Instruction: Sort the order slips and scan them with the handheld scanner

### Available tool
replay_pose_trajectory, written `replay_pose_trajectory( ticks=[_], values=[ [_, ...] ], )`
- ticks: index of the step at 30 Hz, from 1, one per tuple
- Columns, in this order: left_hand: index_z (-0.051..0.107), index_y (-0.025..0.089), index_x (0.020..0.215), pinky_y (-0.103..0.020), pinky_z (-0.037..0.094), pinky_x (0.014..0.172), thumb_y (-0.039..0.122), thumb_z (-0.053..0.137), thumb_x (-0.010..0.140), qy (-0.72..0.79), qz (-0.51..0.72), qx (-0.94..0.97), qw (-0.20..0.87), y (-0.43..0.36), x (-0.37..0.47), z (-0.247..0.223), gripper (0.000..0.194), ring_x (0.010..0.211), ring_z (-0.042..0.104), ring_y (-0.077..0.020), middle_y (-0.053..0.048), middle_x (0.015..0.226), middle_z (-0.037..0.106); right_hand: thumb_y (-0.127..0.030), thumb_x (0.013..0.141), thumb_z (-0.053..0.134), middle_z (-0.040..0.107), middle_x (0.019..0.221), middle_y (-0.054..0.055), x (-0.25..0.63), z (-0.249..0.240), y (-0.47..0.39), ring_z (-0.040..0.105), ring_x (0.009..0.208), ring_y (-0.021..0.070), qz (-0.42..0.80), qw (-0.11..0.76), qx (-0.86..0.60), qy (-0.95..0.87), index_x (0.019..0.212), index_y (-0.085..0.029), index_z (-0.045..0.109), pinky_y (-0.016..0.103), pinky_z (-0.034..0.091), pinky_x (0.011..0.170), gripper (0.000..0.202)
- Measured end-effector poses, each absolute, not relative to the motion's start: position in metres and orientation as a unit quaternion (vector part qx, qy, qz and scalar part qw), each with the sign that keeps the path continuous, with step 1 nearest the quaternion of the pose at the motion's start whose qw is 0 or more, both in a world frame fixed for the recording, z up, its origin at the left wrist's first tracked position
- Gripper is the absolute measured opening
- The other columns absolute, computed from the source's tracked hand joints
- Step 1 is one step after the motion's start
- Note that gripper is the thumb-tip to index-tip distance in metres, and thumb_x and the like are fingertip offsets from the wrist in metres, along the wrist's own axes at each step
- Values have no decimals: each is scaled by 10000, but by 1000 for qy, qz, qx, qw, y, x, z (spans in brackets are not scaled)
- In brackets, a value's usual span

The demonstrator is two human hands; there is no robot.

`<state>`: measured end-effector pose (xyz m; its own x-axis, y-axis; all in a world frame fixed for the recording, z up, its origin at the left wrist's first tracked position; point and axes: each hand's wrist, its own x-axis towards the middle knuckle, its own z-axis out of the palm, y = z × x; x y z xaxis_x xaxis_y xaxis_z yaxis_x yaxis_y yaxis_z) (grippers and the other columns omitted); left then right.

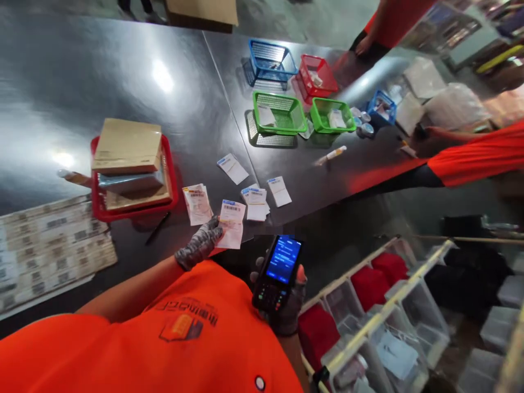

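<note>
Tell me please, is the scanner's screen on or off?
On. The screen of the scanner in the right hand glows blue, with pale lines.

gloved left hand (200,243) pinched; gloved right hand (293,307) curled in grip

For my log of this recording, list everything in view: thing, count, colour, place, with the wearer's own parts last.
Table: one, dark, across the view
Held slip: one or more, white, table edge
Slip piles: four, white, on the table
Scanner: one, black, near table edge
Box-filled basket: one, red, left
Boxes: several, mostly brown, in that basket
Far baskets: five (one red, two green, two blue), beyond the slips
Thin stick: one, black, near the box-filled basket
Barcoded sheets: count unclear, pale, left edge
Wrapped packs: count unclear, whitish, far right
Carton: one, brown, beyond the table
Bins: several, clear or red, lower right
Co-workers: at least two, red-orange sleeves, right
Left hand: one, grey glove, holding slip
Right hand: one, grey glove, holding scanner
</note>
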<state>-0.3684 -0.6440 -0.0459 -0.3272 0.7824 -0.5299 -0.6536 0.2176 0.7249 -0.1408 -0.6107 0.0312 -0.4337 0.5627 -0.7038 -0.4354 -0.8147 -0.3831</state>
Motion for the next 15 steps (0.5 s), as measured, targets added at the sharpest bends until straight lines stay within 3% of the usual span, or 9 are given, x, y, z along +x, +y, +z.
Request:
replay_pose_trajectory(
  ticks=[4, 10, 15],
  values=[
    [706, 163, 1117, -470, 563, 1060, 403, 894, 663, 507, 642, 63, 572, -634, -375, -35, 547, 1096, 738, -330, -126, 1123, 788, -679, 714, 824, 841, 959, 86, -150, 28, -572, 808, 749, 261, 876, 228, -416, -86, 1062, -219, 805, 343, 652, 596, 578],
    [715, 202, 1099, -435, 419, 1231, 383, 831, 690, 546, 674, 45, 496, -626, -369, -31, 461, 1253, 669, -296, -69, 1190, 780, -654, 757, 809, 836, 1000, 87, -164, 18, -515, 800, 769, 268, 920, 73, -371, -102, 1130, -203, 773, 440, 681, 699, 586],
    [732, 207, 974, -439, 512, 1151, 284, 861, 613, 591, 693, -40, 411, -611, -355, -29, 390, 1233, 671, -322, -46, 1012, 791, -686, 728, 807, 831, 1026, 82, -177, 9, -464, 795, 792, 268, 932, -39, -337, -126, 1134, -202, 759, 420, 667, 671, 633]
  ],
)
